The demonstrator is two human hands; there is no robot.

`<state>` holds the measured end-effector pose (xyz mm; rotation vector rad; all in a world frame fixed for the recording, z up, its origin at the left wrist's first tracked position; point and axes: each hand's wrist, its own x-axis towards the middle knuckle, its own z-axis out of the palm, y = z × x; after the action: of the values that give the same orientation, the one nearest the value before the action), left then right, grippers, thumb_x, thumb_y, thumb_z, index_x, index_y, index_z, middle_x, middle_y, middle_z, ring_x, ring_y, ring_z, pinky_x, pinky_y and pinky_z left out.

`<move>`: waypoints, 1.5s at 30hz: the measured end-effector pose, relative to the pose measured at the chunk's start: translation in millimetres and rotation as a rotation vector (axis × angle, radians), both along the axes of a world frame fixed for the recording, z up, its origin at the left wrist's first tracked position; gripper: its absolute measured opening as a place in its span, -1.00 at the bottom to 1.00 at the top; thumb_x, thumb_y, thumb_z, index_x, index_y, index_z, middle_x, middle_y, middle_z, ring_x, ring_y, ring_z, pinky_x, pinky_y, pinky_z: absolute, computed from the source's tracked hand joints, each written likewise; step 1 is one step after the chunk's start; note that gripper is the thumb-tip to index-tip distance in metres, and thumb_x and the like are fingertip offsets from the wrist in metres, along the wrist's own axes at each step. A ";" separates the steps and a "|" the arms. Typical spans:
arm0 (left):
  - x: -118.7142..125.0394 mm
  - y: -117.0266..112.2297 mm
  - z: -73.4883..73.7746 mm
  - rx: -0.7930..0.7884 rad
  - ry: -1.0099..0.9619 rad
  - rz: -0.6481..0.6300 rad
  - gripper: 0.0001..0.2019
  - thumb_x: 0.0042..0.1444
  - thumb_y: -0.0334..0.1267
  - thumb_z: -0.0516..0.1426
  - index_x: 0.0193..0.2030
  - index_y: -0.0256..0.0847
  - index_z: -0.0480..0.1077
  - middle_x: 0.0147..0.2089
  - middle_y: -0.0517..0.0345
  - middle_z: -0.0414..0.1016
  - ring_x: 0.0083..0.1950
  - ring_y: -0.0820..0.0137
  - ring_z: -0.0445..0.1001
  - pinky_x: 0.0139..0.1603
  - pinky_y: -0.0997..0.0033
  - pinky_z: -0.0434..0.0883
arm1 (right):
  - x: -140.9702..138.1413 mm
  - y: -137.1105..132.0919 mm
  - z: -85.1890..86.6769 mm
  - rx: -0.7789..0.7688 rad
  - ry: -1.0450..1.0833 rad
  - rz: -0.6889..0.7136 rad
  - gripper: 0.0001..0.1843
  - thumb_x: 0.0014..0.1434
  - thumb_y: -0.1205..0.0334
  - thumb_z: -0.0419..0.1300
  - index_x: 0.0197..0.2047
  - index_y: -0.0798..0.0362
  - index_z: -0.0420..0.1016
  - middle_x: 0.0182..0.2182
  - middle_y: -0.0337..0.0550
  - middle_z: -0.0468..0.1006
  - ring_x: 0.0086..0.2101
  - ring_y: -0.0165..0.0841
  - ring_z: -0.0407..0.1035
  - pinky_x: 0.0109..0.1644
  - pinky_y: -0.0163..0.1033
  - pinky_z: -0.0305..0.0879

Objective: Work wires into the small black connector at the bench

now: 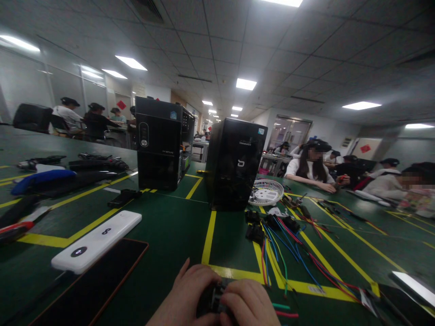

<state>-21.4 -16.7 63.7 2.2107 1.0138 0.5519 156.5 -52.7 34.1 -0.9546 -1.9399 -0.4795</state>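
Observation:
At the bottom middle, my left hand [188,294] and my right hand [249,302] meet around a small black plastic part [215,296]. Fingers of both hands are closed on it, hiding most of its shape. A green and a red wire end [283,313] stick out beside my right hand; whether they join the held part I cannot tell. Ahead and to the right lie several similar black plastic parts [254,233] with red, blue, yellow and green wires [283,244] trailing from them.
Two black computer towers [159,149] stand upright ahead on the green table. A white round basket [268,192] is behind the nearer one. On the left are a white power-bank-like device [98,240], a dark phone [98,283] and tools with a blue handle [44,179]. People sit beyond.

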 end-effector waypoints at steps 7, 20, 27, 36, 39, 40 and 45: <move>4.1 0.7 -0.1 0.017 0.041 -0.086 -0.61 -0.05 -0.39 0.29 -0.02 -0.11 0.47 0.04 0.12 0.55 0.20 0.07 0.40 0.37 -0.24 -0.12 | 12.9 3.8 -4.3 -0.091 -0.066 -0.079 -0.79 0.12 0.33 0.10 -0.17 -0.05 0.46 -0.31 -0.29 0.56 -0.31 -0.39 0.42 -0.21 -0.29 0.27; 10.3 -2.9 -2.3 0.111 0.058 -0.056 -0.75 0.05 -0.51 0.14 -0.18 -0.11 0.46 -0.13 0.20 0.58 0.03 0.26 0.52 0.34 -0.14 0.05 | 7.2 12.6 -27.7 0.000 0.139 -0.089 -0.83 0.00 0.41 -0.03 -0.41 -0.04 0.30 -0.49 -0.29 0.41 -0.43 -0.35 0.26 -0.29 -0.21 0.09; 11.8 -1.3 -7.7 0.143 0.063 -0.047 -0.71 -0.02 -0.55 0.15 -0.20 -0.12 0.45 -0.15 0.20 0.57 0.00 0.24 0.53 0.30 -0.13 0.13 | 6.1 11.4 -24.3 0.035 0.143 -0.059 -0.79 0.11 0.44 -0.05 -0.40 -0.03 0.31 -0.49 -0.30 0.43 -0.45 -0.37 0.26 -0.28 -0.23 0.12; 11.1 -0.8 -4.7 0.060 0.053 -0.047 -0.76 0.00 -0.51 0.20 -0.22 -0.11 0.44 -0.17 0.19 0.56 0.01 0.21 0.52 0.33 -0.16 0.06 | 3.2 12.3 -23.8 0.053 0.162 -0.056 -0.77 0.14 0.44 -0.05 -0.40 -0.05 0.33 -0.50 -0.36 0.45 -0.46 -0.41 0.33 -0.12 -0.19 0.17; 10.2 -2.2 -3.9 0.077 0.052 -0.037 -0.75 0.01 -0.51 0.17 -0.20 -0.11 0.44 -0.13 0.18 0.57 0.02 0.22 0.52 0.34 -0.14 0.06 | 8.3 8.4 -11.7 0.047 0.133 -0.069 -0.77 0.12 0.45 -0.06 -0.39 -0.05 0.31 -0.50 -0.38 0.45 -0.46 -0.43 0.36 -0.07 -0.20 0.19; 10.0 -2.8 -3.7 0.087 0.052 -0.031 -0.75 0.02 -0.51 0.16 -0.19 -0.11 0.44 -0.12 0.17 0.57 0.03 0.22 0.52 0.34 -0.13 0.07 | 11.1 6.3 -6.1 0.042 0.098 -0.073 -0.78 0.12 0.45 -0.05 -0.38 -0.06 0.30 -0.49 -0.38 0.46 -0.46 -0.44 0.38 -0.06 -0.21 0.21; 10.3 -3.7 -4.4 0.097 0.061 -0.035 -0.75 0.00 -0.50 0.19 -0.19 -0.13 0.44 -0.09 0.15 0.58 0.06 0.18 0.51 0.33 -0.15 0.08 | 17.0 -2.6 6.4 -0.038 -0.050 -0.114 -0.83 0.12 0.44 0.02 -0.30 -0.05 0.30 -0.43 -0.39 0.49 -0.38 -0.45 0.44 0.04 -0.24 0.22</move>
<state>-11.1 -20.4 59.4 2.3386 0.9973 0.5305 173.5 -55.4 40.5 -1.0918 -1.9525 -0.5377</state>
